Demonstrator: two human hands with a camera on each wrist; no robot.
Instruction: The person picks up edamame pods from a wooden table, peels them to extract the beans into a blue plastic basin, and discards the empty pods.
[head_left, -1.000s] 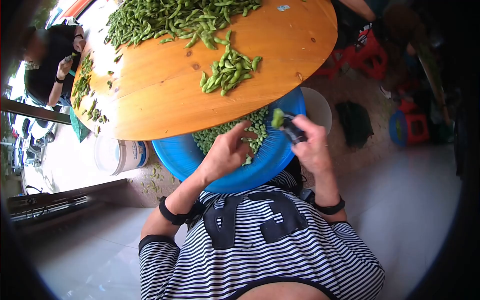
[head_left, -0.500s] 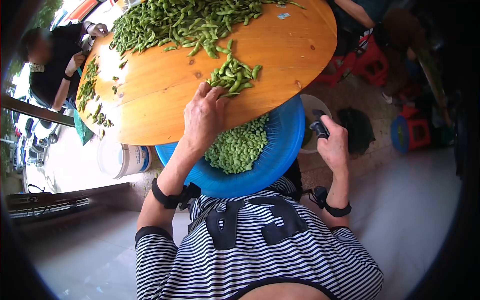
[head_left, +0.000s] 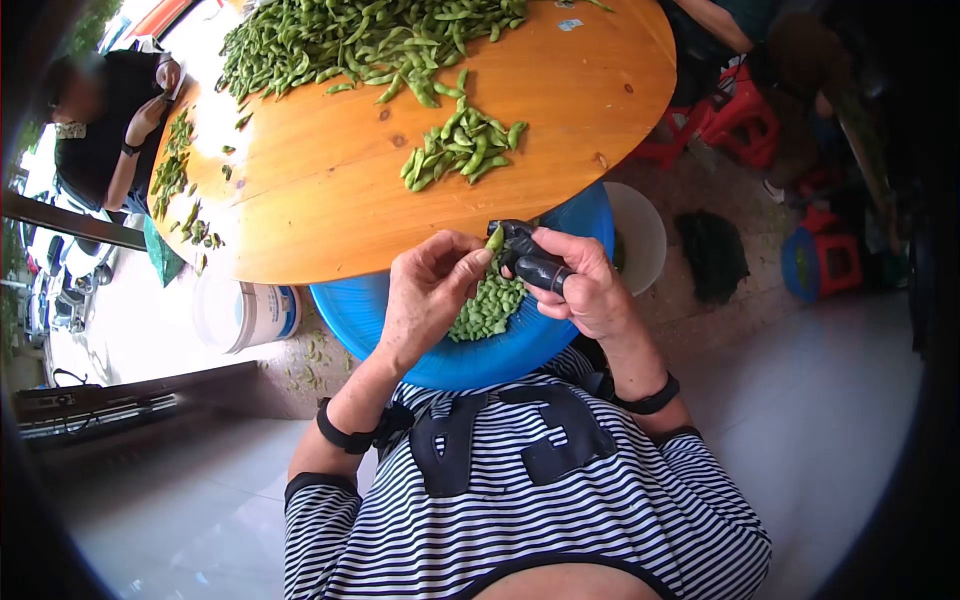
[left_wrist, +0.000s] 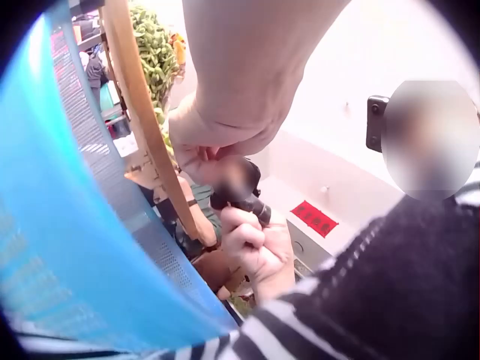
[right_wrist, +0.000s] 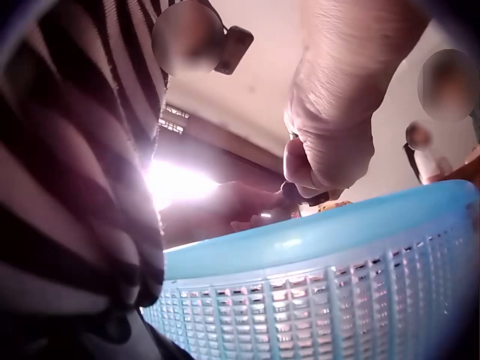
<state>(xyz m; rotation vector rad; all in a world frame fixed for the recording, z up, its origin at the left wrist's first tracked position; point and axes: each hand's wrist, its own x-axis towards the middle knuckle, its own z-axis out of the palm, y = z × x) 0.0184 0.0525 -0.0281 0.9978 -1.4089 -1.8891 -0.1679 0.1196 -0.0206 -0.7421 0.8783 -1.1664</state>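
Note:
Over the basin, my left hand pinches a green soybean pod between thumb and fingers. My right hand meets it from the other side, with black coverings on its thumb and forefinger closing on the pod's far end. Below both hands, shelled green beans lie in a blue plastic basin with slatted sides. A small pile of unopened pods lies on the wooden table just beyond. The left wrist view shows the two hands together; the pod is hidden there.
A large heap of pods covers the table's far side. Scattered pods lie near a person at the left. White buckets stand on both sides of the basin, and red stools at the right.
The left hand went from above the beans to the small pile, then came back over the basin with a pod. The right hand swung out over the right bucket and returned; the pod it held is gone.

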